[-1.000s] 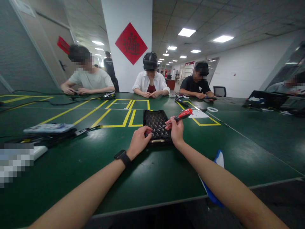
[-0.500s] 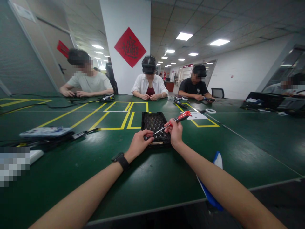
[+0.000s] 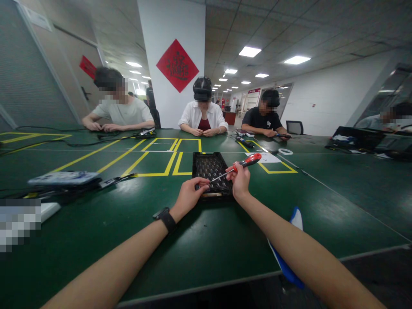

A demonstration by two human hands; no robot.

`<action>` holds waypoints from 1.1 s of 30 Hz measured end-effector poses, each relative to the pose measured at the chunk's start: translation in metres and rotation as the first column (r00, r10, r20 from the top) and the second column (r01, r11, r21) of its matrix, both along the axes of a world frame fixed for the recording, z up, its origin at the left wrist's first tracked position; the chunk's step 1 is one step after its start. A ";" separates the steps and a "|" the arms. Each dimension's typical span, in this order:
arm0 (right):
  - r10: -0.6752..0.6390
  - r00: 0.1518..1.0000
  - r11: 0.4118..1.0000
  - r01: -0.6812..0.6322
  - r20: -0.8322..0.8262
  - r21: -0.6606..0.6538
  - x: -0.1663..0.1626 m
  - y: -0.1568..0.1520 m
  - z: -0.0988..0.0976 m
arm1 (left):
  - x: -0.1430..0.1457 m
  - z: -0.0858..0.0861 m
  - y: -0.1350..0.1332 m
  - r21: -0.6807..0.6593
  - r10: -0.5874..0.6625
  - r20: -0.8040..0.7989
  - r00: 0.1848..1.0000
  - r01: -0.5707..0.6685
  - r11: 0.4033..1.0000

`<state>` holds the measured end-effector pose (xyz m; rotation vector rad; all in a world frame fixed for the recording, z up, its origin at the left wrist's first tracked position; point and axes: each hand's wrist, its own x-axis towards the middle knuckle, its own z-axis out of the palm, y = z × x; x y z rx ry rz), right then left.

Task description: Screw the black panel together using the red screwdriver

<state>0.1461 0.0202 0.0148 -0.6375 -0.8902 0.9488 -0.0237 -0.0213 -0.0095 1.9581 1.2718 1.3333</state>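
My right hand [image 3: 240, 181] is closed round the red and black handle of a screwdriver [image 3: 252, 160]. Its thin metal shaft slants down to the left, above a shallow black case [image 3: 195, 165]. Inside the case are rows of small shiny pieces, too small to name. At the case's near left side, my left hand [image 3: 189, 195] pinches thumb and fingers together by the screwdriver's tip. Whatever lies between those fingertips is too small to make out. A dark watch [image 3: 166, 219] is on my left wrist.
Yellow tape [image 3: 170, 163] marks the green table [image 3: 206, 240]. At left lie a light blue flat box [image 3: 64, 177] and cables. A blue and white object [image 3: 296, 219] sits under my right forearm. White paper [image 3: 264, 157] and a white ring [image 3: 285, 151] lie beyond. Several people sit opposite.
The view has shifted slightly. My right hand still grips the screwdriver and my left hand still pinches near its tip, with the fingers drawn a little closer together.
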 end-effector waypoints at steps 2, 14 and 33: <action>0.014 1.000 1.000 -0.014 0.009 -0.012 0.000 0.000 0.000 | 0.000 0.000 0.000 -0.001 -0.004 0.013 1.000 0.004 1.000; 0.061 0.997 0.997 -0.064 0.056 0.045 -0.001 -0.003 0.000 | 0.001 -0.003 0.003 -0.020 -0.035 0.062 0.997 0.036 0.999; 0.059 0.979 0.983 -0.091 0.196 0.160 -0.006 -0.017 0.007 | 0.000 -0.001 0.002 0.039 -0.039 -0.039 0.998 0.040 0.998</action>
